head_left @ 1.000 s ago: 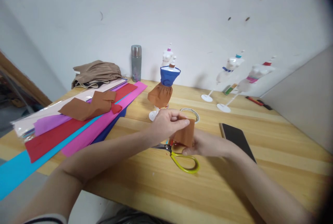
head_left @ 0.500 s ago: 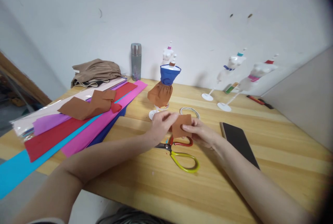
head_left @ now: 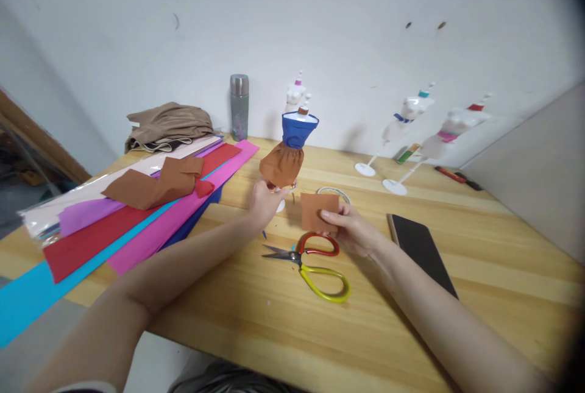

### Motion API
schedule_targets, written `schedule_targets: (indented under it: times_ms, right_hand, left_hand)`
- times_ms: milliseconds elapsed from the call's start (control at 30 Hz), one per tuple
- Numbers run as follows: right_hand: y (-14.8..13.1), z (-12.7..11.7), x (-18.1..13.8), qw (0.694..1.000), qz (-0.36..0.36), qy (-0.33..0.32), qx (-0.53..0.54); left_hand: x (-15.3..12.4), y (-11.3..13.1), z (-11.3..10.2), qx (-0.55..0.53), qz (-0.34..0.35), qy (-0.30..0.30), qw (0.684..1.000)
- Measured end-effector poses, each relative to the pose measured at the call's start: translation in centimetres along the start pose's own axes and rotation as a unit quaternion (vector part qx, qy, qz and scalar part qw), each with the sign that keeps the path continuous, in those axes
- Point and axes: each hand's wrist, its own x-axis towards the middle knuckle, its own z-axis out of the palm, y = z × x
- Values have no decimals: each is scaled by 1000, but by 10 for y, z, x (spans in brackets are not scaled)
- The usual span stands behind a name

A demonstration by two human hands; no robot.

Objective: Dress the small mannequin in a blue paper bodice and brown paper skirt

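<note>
My right hand [head_left: 350,225] pinches a small square of brown fabric [head_left: 313,212], holding it up above the table. Just below it lies a pair of scissors [head_left: 295,256] with one red and one yellow handle, blades slightly apart. My left hand [head_left: 265,203] is closed at the stand of a miniature mannequin [head_left: 297,131], low under its skirt; some of its fingers are hidden. The mannequin wears a blue strapless top and a gathered brown skirt [head_left: 282,164]. A roll of tape [head_left: 336,190] lies partly behind the brown square.
Coloured fabric strips [head_left: 141,222], a brown offcut [head_left: 153,184] and folded brown cloth [head_left: 169,125] lie on the left. A thermos [head_left: 239,106] stands by the wall. More mannequins [head_left: 414,106] stand behind and to the right. A black phone-like slab [head_left: 423,253] lies at right.
My left hand has let go of the brown square and moved left and away from me to the mannequin's stand. The right hand still holds the square, now slightly higher.
</note>
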Motion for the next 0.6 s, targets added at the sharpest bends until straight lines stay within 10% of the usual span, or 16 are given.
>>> schedule_targets:
  times_ms: [600]
  right_hand:
    - [-39, 1, -18, 989, -132, 30, -61]
  left_hand:
    - [15, 2, -8, 38, -46, -134, 989]
